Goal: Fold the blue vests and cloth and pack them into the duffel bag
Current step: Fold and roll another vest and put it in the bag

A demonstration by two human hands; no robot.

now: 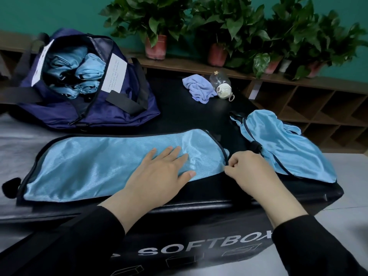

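**Vest flattened on the black case**

Teal wall, potted plants (219, 22) on a wooden shelf behind. Black padded case (199, 198) marked SOFTBOX as work surface. Long folded vest (95, 162), shiny light blue with dark piping, along the near edge. Left hand (157, 172) flat on it, fingers straight and spread. Right hand (249, 170) curled, pinching the vest's right end at the trim. Second vest (278, 144), crumpled, at the near right corner. Lilac cloth (199, 88) bunched near the far edge, touching a clear bottle (221, 84). Navy duffel bag (83, 108) at the far left corner, unzipped, rolled blue vests inside.
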